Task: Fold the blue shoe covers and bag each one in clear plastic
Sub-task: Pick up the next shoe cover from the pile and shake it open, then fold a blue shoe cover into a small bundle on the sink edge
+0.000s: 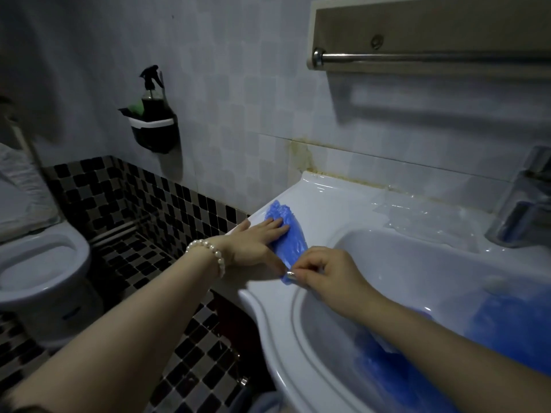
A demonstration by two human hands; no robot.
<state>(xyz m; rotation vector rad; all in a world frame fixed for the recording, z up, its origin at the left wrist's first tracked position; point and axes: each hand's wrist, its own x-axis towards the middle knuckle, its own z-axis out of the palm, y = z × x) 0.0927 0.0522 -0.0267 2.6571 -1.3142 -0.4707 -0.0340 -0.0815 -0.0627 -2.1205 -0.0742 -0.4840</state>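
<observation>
Loose shoe covers (507, 329): a heap of blue plastic lies inside the basin at the near right, partly hidden behind the right forearm.
Sink (328, 210): white ceramic, with a broad flat rim along its left side and back.
Right hand (325, 272): knuckles up over the near left rim, fingers curled, thumb and forefinger pinching the near end of the blue shoe cover.
Blue shoe cover (287, 234): a narrow crumpled strip flat on the left rim, running from the pinching fingers away toward the wall.
Left hand (256, 239): palm down on the strip's left edge, fingers straight and close together, pressing it to the rim; the thumb reaches toward the right hand.
Bracelet (208, 251): pale beads around the left wrist.
Clear plastic (417, 216): thin see-through sheets lie on the back rim, between the strip and the tap; how many I cannot tell.
Tap (524, 198): chrome, at the far right edge.
Toilet (44, 263): white, on the checkered floor to the left.
Wall holder (155, 129): dark cup on the tiles, holding a spray bottle (152, 87).
Towel rail (417, 56): metal bar under a shelf, top right.
</observation>
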